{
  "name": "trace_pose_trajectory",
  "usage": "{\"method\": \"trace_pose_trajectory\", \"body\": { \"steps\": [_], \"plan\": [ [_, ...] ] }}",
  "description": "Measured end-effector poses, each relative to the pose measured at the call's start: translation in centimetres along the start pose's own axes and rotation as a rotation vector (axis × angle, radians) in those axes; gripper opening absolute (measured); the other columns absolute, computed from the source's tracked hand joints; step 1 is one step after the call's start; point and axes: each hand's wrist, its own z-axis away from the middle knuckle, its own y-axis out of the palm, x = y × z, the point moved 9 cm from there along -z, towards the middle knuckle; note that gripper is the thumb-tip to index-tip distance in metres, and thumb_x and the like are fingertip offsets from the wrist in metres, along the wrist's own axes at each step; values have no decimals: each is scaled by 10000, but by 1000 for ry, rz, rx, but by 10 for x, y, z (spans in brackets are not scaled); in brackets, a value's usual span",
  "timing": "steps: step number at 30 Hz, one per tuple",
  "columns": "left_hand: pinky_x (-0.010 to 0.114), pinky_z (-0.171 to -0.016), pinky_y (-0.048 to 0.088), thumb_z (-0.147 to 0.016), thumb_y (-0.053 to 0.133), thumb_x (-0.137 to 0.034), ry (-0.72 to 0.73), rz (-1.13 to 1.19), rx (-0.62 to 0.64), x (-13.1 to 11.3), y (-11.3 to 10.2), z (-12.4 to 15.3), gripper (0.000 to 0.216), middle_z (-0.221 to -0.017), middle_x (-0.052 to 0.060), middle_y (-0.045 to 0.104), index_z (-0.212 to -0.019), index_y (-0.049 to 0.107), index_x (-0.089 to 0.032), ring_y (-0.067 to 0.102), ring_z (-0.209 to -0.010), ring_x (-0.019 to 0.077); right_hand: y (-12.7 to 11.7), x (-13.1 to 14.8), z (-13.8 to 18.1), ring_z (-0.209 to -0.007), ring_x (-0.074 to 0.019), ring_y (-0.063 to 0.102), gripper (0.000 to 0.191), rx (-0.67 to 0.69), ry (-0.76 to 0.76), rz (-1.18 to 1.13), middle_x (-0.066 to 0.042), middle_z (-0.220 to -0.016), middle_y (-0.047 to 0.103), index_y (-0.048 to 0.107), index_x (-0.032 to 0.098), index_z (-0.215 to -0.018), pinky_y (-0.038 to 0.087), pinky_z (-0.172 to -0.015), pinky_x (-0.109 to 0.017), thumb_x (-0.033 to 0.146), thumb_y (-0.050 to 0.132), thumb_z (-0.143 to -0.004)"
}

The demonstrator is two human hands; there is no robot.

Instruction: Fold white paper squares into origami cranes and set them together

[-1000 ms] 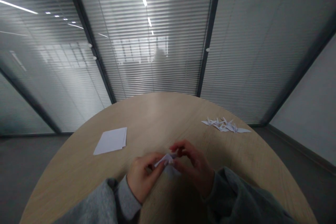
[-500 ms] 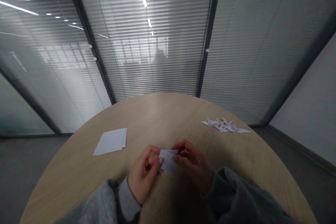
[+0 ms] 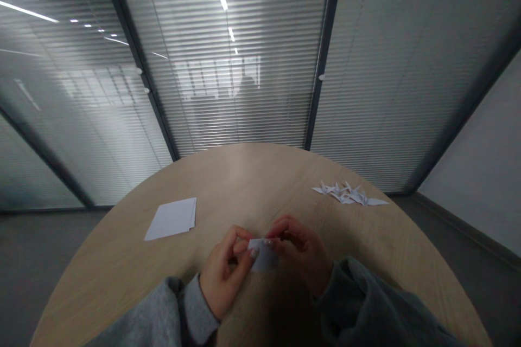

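Just one small white paper piece (image 3: pixel 264 254), pinched between left hand (image 3: pixel 226 276) and right hand (image 3: pixel 303 252) above the near edge of the round desk (image 3: pixel 244 184). Roughly flat, long axis seemingly left to right. One stack of white sheets (image 3: pixel 173 218) far left; a cluster of folded paper cranes (image 3: pixel 348 194), too small to count, far right. Nothing in between.

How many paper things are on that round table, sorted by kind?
Small folded paper piece, pinched between the left hand and right hand: 1
Stack of flat white sheets (number of sheets cannot be told): 1
Cluster of finished folded paper figures (too small to count singly): 1
Total: 3 groups of paper on the table.
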Motion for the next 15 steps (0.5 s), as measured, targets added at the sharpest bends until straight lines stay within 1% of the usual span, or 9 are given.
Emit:
{"method": "trace_pose_trajectory", "body": {
  "steps": [2,4,6,8,10,15],
  "plan": [
    [199,-482,347,-873,497,-418,25,-58,-20,-2,-3,0,259,-560,-48,448,-799,519,-170,433,-525,104,0,2,0,-670,-159,509,162,4,-27,13,-23,-699,533,656,182,-673,446,-589,-284,336,682,-713],
    [213,-505,378,-875,500,-397,23,-82,-7,-1,-4,0,255,-587,-15,530,-810,569,-160,475,-544,115,0,6,1,-671,-161,507,159,0,-54,30,-25,-702,532,662,184,-674,441,-593,-288,337,684,-713],
    [234,-552,426,-871,511,-381,16,-93,-2,0,-5,-1,248,-668,32,627,-833,610,-157,541,-590,135,0,9,1,-670,-161,508,156,3,-76,49,-24,-700,531,667,187,-676,439,-599,-290,336,682,-718],
    [248,-592,461,-863,526,-366,12,-94,-18,0,-7,-1,243,-759,66,680,-797,636,-159,593,-658,158,1,11,1,-672,-162,513,154,12,-92,68,-23,-696,533,671,189,-679,439,-604,-290,336,675,-727],
    [245,-589,476,-864,522,-358,21,-77,-20,-2,-8,-2,244,-818,79,700,-790,648,-162,616,-690,168,1,12,1,-678,-164,517,155,18,-98,85,-24,-699,540,672,189,-688,440,-609,-291,337,669,-734],
    [247,-604,485,-850,545,-351,18,-52,-50,-3,-11,-3,240,-828,83,710,-759,652,-157,621,-711,173,1,11,2,-688,-167,521,170,26,-84,107,-31,-720,566,675,187,-730,447,-620,-296,356,664,-734]
  ]
}}
